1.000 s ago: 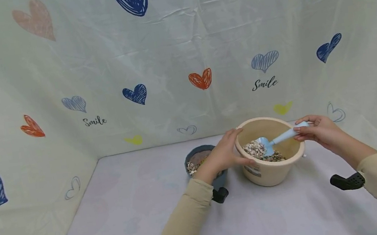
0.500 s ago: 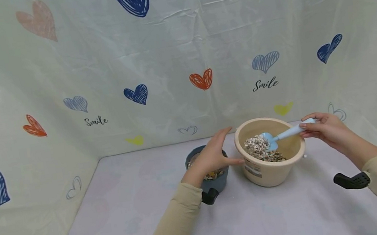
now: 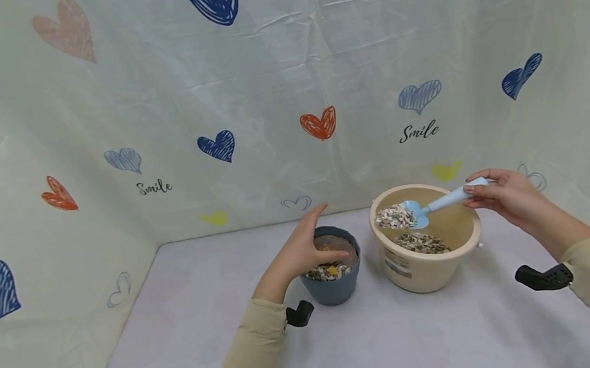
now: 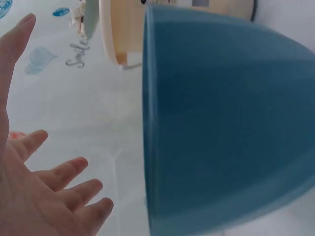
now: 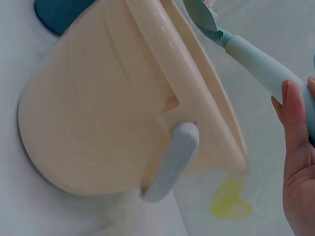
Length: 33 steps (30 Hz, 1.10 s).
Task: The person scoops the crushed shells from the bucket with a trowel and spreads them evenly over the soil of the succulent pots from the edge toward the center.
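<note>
My right hand [image 3: 511,199] grips the handle of a light blue hand trowel [image 3: 446,199]. The blade, heaped with pale flaky potting mix [image 3: 394,216], is up above the remaining mix in a cream bucket [image 3: 426,276], near its left rim. To the left stands a blue-grey plant pot [image 3: 335,292] with brown matter and bits of pale and yellow mix inside. Over that pot's left side is my left hand [image 3: 295,252], thumb and fingers spread, holding nothing. The left wrist view has this hand [image 4: 44,196] apart from the pot's rim.
Pot and bucket stand side by side on a white-covered table [image 3: 179,328]. A sheet printed with hearts [image 3: 255,69] hangs close behind them. At the bucket's side, the right wrist view shows a grey handle [image 5: 172,162].
My left hand has left the bucket's rim and moved left to the pot. The loaded trowel has risen off the mix in the bucket and shifted slightly left over the last half second.
</note>
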Tool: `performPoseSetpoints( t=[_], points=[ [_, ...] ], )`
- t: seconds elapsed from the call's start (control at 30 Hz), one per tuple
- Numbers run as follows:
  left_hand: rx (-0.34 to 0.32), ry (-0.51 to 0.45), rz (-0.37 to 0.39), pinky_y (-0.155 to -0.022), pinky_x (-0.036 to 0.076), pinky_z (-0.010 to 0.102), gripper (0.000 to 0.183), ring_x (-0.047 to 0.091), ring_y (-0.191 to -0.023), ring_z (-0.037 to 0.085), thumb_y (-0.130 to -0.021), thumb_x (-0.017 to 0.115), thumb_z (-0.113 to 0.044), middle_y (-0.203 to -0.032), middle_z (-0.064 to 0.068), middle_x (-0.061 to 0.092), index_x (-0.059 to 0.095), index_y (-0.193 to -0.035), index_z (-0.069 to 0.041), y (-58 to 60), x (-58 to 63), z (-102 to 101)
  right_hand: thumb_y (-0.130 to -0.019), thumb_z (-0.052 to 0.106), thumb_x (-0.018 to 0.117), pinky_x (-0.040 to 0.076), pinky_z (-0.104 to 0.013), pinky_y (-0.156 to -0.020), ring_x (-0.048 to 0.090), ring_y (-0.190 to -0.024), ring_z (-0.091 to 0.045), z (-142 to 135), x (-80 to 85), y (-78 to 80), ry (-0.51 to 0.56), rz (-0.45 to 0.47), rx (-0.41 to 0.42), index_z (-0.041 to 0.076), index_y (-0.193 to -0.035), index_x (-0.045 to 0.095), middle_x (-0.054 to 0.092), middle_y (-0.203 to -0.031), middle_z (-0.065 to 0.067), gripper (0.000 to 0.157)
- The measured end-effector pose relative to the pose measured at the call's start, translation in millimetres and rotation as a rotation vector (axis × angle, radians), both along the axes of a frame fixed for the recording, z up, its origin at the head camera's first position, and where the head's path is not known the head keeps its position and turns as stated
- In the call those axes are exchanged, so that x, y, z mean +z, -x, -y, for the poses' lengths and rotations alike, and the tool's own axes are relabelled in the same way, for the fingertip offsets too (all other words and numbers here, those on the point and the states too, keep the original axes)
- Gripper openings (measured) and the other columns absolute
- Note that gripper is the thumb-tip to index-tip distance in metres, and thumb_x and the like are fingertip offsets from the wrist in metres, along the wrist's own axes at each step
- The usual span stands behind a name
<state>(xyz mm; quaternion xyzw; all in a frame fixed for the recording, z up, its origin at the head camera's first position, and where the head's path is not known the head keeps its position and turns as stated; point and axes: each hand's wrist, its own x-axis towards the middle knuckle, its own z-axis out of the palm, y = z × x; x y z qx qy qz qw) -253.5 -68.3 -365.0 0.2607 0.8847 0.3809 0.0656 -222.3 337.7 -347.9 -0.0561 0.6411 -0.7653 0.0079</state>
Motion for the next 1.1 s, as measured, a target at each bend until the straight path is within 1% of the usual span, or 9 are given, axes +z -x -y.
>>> performPoseSetpoints(
  t=[0.1,0.27,0.37,0.47,0.63,0.73,0.87,1.0,1.1],
  points=[
    [0.01,-0.017,0.01,-0.11,0.027,0.053,0.106,0.019,-0.145,0.029,-0.076,0.085,-0.036,-0.16,0.007,0.018,0.018,-0.157,-0.021,0.9,-4.9,11,-0.093,-0.007,0.059,0.056,-0.027,-0.068,0.071,-0.072,-0.017,11,0.8,4.6,0.014,-0.008,0.013,0.007,-0.092,0.068,0.07,-0.084,-0.008,0.018],
    [0.032,-0.05,0.035,-0.11,0.027,0.056,0.105,0.018,-0.145,0.032,-0.077,0.085,-0.032,-0.16,0.009,0.016,0.017,-0.157,-0.02,0.9,-12.8,26,-0.092,-0.007,0.061,0.057,-0.028,-0.068,0.071,-0.07,-0.018,31,2.0,11.8,0.02,0.007,0.025,0.007,-0.091,0.067,0.07,-0.082,-0.009,0.015],
    [0.045,-0.071,0.04,-0.109,0.026,0.057,0.105,0.018,-0.145,0.033,-0.078,0.084,-0.03,-0.16,0.011,0.016,0.017,-0.157,-0.019,1.1,-16.7,34,-0.091,-0.006,0.062,0.057,-0.028,-0.068,0.071,-0.069,-0.019,43,0.2,15.7,0.013,0.007,0.025,0.004,-0.094,0.065,0.069,-0.082,-0.008,0.011],
    [0.054,-0.078,0.04,-0.109,0.025,0.059,0.105,0.017,-0.145,0.034,-0.078,0.084,-0.029,-0.16,0.011,0.016,0.016,-0.157,-0.02,1.1,-20.6,42,-0.091,-0.008,0.062,0.057,-0.027,-0.067,0.071,-0.069,-0.018,54,-3.2,20.2,0.034,0.001,0.038,0.001,-0.095,0.063,0.069,-0.082,-0.009,0.01],
    [0.055,-0.103,0.074,-0.11,0.022,0.06,0.111,0.012,-0.146,0.032,-0.074,0.087,-0.027,-0.161,0.008,0.012,0.014,-0.157,-0.025,1.6,-30.5,55,-0.091,-0.01,0.06,0.057,-0.026,-0.066,0.071,-0.067,-0.018,72,-9.3,25.7,0.075,-0.012,0.076,0.0,-0.094,0.063,0.07,-0.079,-0.01,0.011],
    [0.051,-0.124,0.098,-0.11,0.021,0.061,0.115,0.01,-0.146,0.033,-0.071,0.089,-0.027,-0.162,0.008,0.011,0.013,-0.158,-0.024,2.6,-38.5,61,-0.091,-0.011,0.06,0.057,-0.027,-0.065,0.071,-0.065,-0.018,82,-12.7,27.6,0.076,-0.034,0.09,0.0,-0.093,0.063,0.07,-0.078,-0.011,0.012],
    [0.017,-0.17,0.147,-0.11,0.019,0.062,0.115,0.008,-0.146,0.035,-0.072,0.089,-0.023,-0.162,0.008,0.011,0.012,-0.158,-0.022,4.3,-48.2,67,-0.091,-0.012,0.059,0.057,-0.027,-0.065,0.071,-0.065,-0.019,94,-16.9,30.4,0.078,-0.054,0.105,0.0,-0.094,0.064,0.07,-0.078,-0.012,0.013],
    [-0.056,-0.214,0.211,-0.113,0.016,0.057,0.113,0.006,-0.147,0.034,-0.075,0.086,-0.016,-0.162,0.008,0.01,0.01,-0.158,-0.019,8.3,-58.4,72,-0.091,-0.012,0.059,0.057,-0.028,-0.067,0.071,-0.067,-0.019,105,-18.6,32.3,0.081,-0.047,0.115,0.002,-0.096,0.067,0.07,-0.082,-0.011,0.016],
    [-0.097,-0.23,0.25,-0.115,0.015,0.052,0.112,0.005,-0.147,0.033,-0.076,0.085,-0.013,-0.162,0.009,0.007,0.009,-0.158,-0.017,11.3,-65.4,74,-0.091,-0.009,0.061,0.057,-0.028,-0.07,0.071,-0.07,-0.018,113,-18.3,33.6,0.052,-0.026,0.118,0.001,-0.1,0.068,0.068,-0.089,-0.011,0.015]
  ],
)
